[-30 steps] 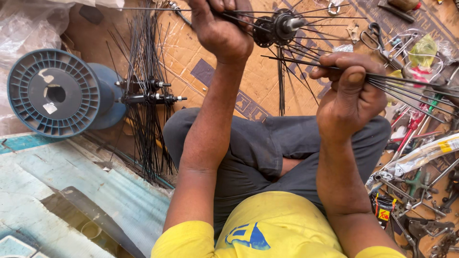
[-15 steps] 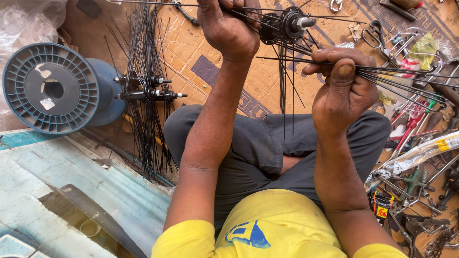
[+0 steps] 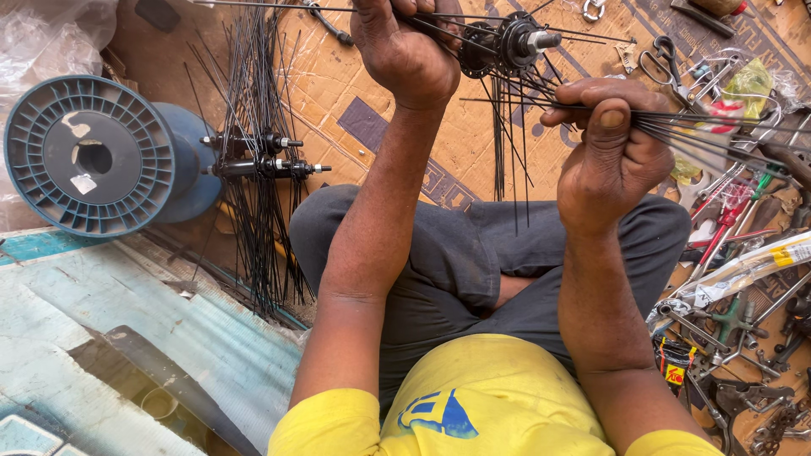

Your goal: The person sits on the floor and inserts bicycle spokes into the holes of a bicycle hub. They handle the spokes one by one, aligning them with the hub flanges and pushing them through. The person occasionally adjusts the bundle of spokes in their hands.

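Both hands work at twelve o'clock: left hand (image 3: pixel 405 55) fists around the black wheel hub (image 3: pixel 507 42), steadying it, while right hand (image 3: pixel 608 152) pinches a bundle of spokes (image 3: pixel 718 131) fanning toward three o'clock, kept ready. Spare laced hubs (image 3: pixel 262 156) lean by a blue spool (image 3: pixel 89 156) at nine o'clock.

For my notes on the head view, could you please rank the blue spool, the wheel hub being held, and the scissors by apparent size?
1. Blue spool, clearly largest.
2. Wheel hub at the left hand.
3. Scissors, looking about the hub's size; the hub is nearer the camera, so this order is unsure.
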